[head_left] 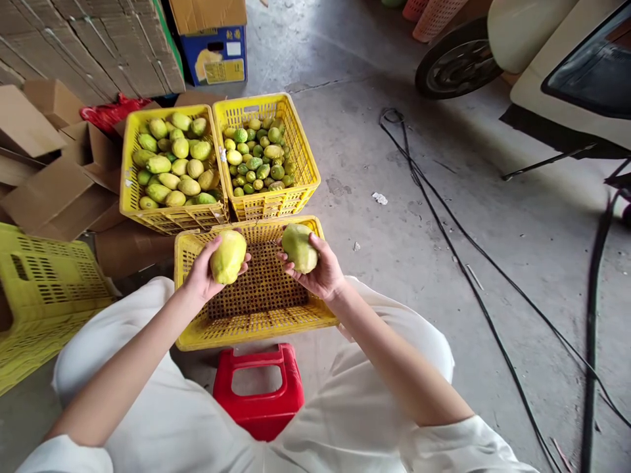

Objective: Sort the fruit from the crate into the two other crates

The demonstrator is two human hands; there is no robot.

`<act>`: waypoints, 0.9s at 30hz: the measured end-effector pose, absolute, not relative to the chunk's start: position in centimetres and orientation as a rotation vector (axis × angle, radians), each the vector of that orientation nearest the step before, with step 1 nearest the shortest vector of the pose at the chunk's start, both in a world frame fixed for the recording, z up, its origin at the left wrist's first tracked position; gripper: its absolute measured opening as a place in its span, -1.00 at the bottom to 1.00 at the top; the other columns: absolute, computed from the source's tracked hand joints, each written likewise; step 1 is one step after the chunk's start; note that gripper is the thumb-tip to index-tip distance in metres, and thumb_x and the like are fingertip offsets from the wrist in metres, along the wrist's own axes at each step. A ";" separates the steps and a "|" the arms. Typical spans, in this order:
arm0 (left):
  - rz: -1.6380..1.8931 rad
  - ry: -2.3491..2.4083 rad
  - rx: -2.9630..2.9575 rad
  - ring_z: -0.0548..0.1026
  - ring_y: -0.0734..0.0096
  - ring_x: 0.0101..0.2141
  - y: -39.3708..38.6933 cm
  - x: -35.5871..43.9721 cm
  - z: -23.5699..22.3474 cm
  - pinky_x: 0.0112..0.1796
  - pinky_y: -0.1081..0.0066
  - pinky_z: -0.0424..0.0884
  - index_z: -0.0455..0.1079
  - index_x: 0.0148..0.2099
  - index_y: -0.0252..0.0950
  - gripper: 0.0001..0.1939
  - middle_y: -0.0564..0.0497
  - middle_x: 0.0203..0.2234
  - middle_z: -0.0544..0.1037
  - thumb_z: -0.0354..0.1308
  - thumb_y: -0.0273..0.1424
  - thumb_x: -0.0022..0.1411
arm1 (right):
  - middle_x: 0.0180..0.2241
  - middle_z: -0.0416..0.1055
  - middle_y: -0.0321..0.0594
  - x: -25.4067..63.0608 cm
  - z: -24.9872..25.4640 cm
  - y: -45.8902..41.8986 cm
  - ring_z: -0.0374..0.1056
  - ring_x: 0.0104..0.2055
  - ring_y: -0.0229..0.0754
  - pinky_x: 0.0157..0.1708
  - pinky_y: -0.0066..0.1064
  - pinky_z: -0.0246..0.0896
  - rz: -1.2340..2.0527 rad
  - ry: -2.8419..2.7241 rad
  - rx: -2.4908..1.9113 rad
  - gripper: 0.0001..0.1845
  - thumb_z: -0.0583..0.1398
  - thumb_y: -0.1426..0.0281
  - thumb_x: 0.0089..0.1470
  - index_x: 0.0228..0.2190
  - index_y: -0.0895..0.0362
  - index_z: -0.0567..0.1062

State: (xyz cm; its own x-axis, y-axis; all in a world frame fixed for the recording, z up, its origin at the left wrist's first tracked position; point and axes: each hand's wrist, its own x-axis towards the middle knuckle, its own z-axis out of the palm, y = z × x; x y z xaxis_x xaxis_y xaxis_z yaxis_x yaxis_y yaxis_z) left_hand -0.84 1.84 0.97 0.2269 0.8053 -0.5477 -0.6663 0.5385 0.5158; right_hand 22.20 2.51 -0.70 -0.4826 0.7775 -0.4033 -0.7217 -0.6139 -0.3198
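My left hand [206, 270] is wrapped round a large yellow oval fruit [229, 257], citron-like with bumpy skin. In my right hand [325, 272] is a greener, rounded fruit [300, 248] of similar size, with the fingers curled beneath it. Both hands are raised over a yellow perforated crate [256, 322], whose dark mesh bottom shows between them. Beyond it stand two more yellow crates. The left crate [172, 220] holds several large yellow-green fruits [180, 148]; the right crate [300, 141] holds many smaller green and yellow ones [256, 154].
A red plastic stool [259, 410] sits between my legs. To the left are another yellow crate [49, 282] and flattened cardboard boxes [59, 190]. Black cables [458, 256] run over the concrete floor [355, 157] on the right, near a parked vehicle [537, 72].
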 end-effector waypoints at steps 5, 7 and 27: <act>1.090 0.924 0.138 0.68 0.03 -0.14 2.0 -0.9 1.3 -0.21 0.19 0.66 0.46 0.05 -0.37 -0.64 -0.24 -0.16 0.67 0.14 -0.24 0.33 | -0.12 0.63 0.01 22.2 0.5 2.6 0.57 -0.18 -0.09 -0.18 -0.26 0.59 2.160 -0.095 -0.655 -0.55 0.13 0.15 0.23 -0.02 0.22 0.47; 1.114 0.904 0.122 0.66 -0.05 -0.06 2.2 -1.2 2.0 -0.12 0.06 0.65 0.44 0.16 -0.39 -0.57 -0.28 -0.08 0.66 0.02 -0.28 0.38 | -0.04 0.61 0.02 22.3 1.1 2.6 0.56 -0.07 0.00 -0.06 -0.05 0.56 2.133 -0.133 -0.644 -0.56 0.06 0.22 0.23 0.00 0.20 0.47; 1.151 0.864 0.079 0.66 0.15 -0.09 2.0 -0.8 2.5 -0.20 0.27 0.63 0.41 0.28 -0.16 -0.57 -0.12 0.00 0.65 -0.06 -0.28 0.48 | -0.10 0.61 -0.08 22.4 1.3 2.5 0.56 -0.02 0.07 -0.05 0.05 0.56 2.046 -0.165 -0.658 -0.54 0.16 0.37 -0.03 -0.04 0.11 0.45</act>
State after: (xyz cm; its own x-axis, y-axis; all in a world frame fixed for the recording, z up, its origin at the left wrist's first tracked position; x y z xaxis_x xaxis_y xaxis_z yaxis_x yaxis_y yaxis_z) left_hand -0.78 2.03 2.49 0.1323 0.8204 -0.5563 -0.7634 0.4423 0.4707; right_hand 22.36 2.50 1.29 -0.4070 0.8279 -0.3858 -0.7552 -0.5426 -0.3677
